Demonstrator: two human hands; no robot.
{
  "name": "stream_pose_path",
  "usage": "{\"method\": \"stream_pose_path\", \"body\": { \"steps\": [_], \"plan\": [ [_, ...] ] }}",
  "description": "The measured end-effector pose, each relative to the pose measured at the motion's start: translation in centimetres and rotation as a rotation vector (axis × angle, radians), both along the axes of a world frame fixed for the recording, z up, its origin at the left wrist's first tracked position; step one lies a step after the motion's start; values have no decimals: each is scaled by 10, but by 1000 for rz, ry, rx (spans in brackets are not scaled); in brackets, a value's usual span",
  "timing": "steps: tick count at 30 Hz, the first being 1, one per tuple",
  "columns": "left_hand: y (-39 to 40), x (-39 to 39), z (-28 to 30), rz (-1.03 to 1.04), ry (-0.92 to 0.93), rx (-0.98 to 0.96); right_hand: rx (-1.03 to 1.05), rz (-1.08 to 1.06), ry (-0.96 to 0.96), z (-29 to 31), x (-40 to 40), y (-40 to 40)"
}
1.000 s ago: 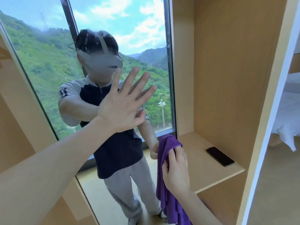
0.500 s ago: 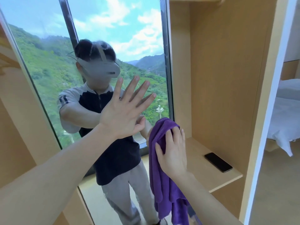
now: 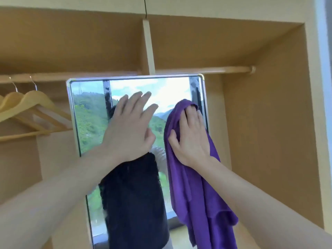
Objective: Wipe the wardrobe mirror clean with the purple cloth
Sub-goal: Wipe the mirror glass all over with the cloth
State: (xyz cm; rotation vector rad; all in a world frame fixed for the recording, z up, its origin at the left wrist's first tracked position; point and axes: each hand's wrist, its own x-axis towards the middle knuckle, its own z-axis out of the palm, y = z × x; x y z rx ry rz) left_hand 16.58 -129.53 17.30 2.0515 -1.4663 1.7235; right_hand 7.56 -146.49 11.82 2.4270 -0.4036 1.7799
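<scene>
While both forearms reach up from the bottom of the view, the right hand (image 3: 191,135) lies over the bunched top of the cloth (image 3: 195,186), fingers bent into the fabric and pressing it against the glass near the top right corner of the mirror (image 3: 89,126); the rest of the purple cloth hangs loose down the right side of the pane. Holding it by a wad under the palm likely gives a firm pad for rubbing while the slack trails out of the way. Just beside it, the left hand (image 3: 130,126) is spread flat with straight fingers, holding nothing, and seems to rest on the glass, probably to steady the panel against the push; actual contact is hard to confirm. Judging by the cloth's spot, the upper edge is being worked, with most of the pane below yet to cover. Behind the mirror, wooden hangers (image 3: 30,106) hang from a rail (image 3: 204,70) at the left of the wardrobe (image 3: 269,123).
</scene>
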Motion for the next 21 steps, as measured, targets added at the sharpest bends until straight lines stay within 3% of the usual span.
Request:
{"method": "stream_pose_path", "body": {
  "steps": [4, 8, 11, 16, 21],
  "plan": [
    [13, 9, 61, 72, -39, -139, -97, -28, -36, 66, 9, 2],
    [21, 21, 99, 132, 225, -196, -149, -76, 0, 67, 13, 2],
    [16, 27, 98, 184, 187, -159, -265, -97, 92, 48, 11, 2],
    [14, 24, 98, 219, 204, -133, -643, -64, 356, 22, 6, -1],
    [15, 24, 100, 223, 238, -92, -754, -92, 372, 65, 3, -6]
  ]
}}
